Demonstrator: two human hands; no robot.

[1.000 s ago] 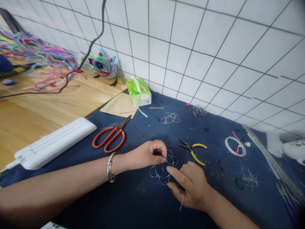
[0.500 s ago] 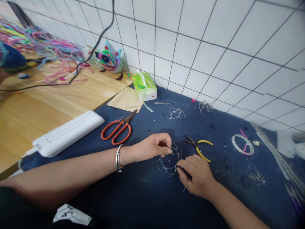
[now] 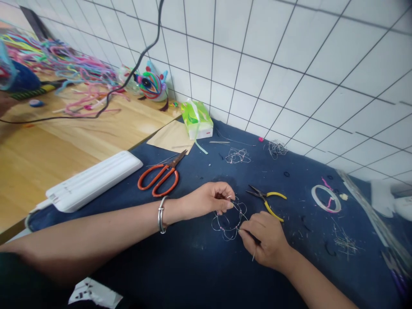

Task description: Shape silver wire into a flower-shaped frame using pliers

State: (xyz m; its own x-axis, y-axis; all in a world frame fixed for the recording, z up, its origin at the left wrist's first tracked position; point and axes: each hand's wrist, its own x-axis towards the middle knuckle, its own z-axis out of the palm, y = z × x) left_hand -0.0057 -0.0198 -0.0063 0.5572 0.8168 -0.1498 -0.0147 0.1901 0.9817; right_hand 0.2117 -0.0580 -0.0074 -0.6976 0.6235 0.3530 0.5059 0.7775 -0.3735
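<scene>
A ring of thin silvery wire loops with small pinkish beads hangs between my two hands over the dark blue cloth. My left hand, with a silver bangle at the wrist, pinches the top of this wire piece between thumb and fingers. At its right side, my right hand grips a wire end, and a short straight bit sticks out below the fingers. Just beyond my right hand lie yellow-handled pliers, jaws apart. Orange-handled scissors rest left of my left hand.
A white power strip lies at left. Behind are a green tissue pack, a looped wire piece and a wire tangle. To the right are a white tape ring and wire scraps. A black cable hangs at upper left.
My right hand has shifted slightly down and away from the wire ring, its grip kept. The left hand holds nearly the same place, and the view has tilted a little.
</scene>
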